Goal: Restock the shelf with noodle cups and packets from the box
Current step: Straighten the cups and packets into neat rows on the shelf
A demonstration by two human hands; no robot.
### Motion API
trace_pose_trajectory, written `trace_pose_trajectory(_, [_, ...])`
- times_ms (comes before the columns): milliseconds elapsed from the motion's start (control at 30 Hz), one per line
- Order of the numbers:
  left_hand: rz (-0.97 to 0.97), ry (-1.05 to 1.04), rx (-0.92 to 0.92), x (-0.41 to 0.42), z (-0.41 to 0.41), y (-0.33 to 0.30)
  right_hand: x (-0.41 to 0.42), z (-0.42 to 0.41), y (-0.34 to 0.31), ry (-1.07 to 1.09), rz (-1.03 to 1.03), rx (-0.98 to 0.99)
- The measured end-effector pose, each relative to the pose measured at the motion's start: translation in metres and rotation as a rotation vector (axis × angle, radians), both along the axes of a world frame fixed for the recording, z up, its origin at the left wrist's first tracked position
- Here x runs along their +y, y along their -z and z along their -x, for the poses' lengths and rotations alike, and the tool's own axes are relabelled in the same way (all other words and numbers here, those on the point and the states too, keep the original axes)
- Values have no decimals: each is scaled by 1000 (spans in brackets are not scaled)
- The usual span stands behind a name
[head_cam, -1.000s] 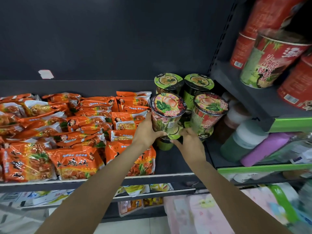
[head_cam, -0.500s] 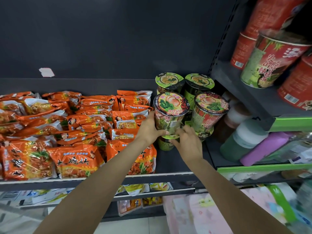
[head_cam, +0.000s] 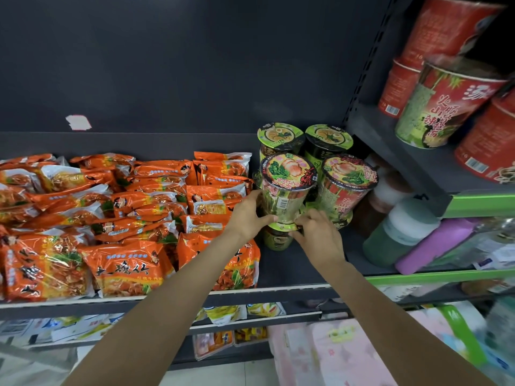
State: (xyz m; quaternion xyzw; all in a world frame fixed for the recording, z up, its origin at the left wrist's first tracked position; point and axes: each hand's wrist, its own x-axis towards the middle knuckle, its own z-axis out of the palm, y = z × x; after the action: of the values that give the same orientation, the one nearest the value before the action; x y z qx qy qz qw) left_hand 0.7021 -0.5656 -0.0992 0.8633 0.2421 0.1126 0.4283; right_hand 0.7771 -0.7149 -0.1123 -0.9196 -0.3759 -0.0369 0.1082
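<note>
Both hands meet low on one noodle cup (head_cam: pixel 287 188): the left hand (head_cam: pixel 246 215) wraps its side with the thumb across the front, and the right hand (head_cam: pixel 316 232) pinches at its base, where it sits on a green-lidded cup (head_cam: pixel 277 238). The step looks like seating a stacked cup; next it needs squaring on that lid before letting go. Left of the grip lie orange noodle packets (head_cam: pixel 125 218) on the shelf (head_cam: pixel 301 263). Just right stands a second stacked cup (head_cam: pixel 347 188), and behind, two green-lidded cups (head_cam: pixel 303 137). The box is probably out of frame.
</note>
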Motion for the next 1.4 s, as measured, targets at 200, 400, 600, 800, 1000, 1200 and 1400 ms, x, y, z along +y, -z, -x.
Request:
trace_pose_trajectory(200, [-23, -15, 29, 3, 1, -1, -4, -3, -1, 2, -41, 38])
trace_pose_trajectory(400, [46, -55, -44, 4, 10, -7, 7, 4, 4, 25, -68, 48])
trace_pose_trajectory(600, [28, -20, -46, 3, 19, -17, 5, 7, -6, -9, 22, 2])
trace_pose_trajectory(800, [-220, 174, 255, 1, 20, -5, 6, 3, -12, -59, 112, 33])
trace_pose_trajectory(1000, [-629, 312, 350, 2, 27, -3, 2, -6, -10, -7, 169, -54])
trace_pose_trajectory(1200, [-720, 353, 387, -4, 31, -7, -5, -1, -12, -47, 173, 110])
trace_pose_trajectory(1400, [-490, 185, 213, -7, 40, -22, -19, 15, -46, 81, -287, 112])
